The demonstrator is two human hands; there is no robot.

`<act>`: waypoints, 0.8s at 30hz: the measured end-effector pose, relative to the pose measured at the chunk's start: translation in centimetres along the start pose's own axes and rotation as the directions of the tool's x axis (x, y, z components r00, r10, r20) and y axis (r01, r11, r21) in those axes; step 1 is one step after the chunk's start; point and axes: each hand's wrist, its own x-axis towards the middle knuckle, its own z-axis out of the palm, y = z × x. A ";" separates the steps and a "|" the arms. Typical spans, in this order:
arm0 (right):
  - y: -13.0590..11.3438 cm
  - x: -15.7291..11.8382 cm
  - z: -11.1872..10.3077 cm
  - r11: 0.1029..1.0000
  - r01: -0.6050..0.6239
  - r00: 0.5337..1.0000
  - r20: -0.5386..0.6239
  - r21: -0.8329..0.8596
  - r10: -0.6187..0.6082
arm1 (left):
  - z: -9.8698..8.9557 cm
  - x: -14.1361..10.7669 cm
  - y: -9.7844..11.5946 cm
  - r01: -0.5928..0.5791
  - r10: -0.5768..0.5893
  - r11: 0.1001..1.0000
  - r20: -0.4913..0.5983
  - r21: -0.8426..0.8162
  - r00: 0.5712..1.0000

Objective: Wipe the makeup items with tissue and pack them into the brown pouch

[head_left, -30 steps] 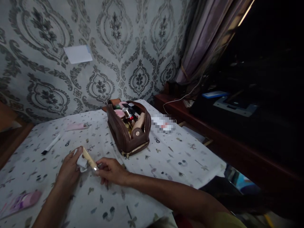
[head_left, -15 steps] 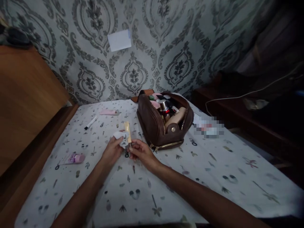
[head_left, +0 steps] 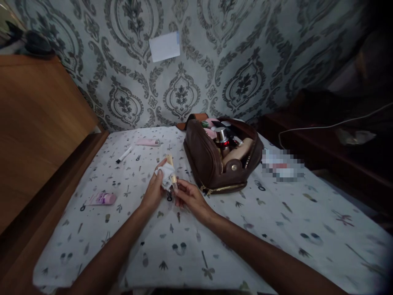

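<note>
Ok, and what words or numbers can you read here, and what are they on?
No words, numbers or brands can be read.
Purple-pink tube: markings too blurred.
Held yellow tube: any print too small.
White card: no writing I can make out.
Brown bag: anything on its contents is too small.
Pixelated item: unreadable.

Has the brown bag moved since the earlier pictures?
No. The brown bag sits at the same spot on the printed tablecloth; only the camera's view has shifted.

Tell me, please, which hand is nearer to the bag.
Right. The right hand, fingers at the tube, is just off the near left corner of the bag. The left hand, with the white cloth, is farther left.
</note>
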 end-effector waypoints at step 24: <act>-0.1 -0.7 -0.1 0.991 0.028 0.990 0.139 -0.133 -0.009 | 0.0 -0.7 1.4 -0.060 0.068 0.917 -0.006 0.394 0.998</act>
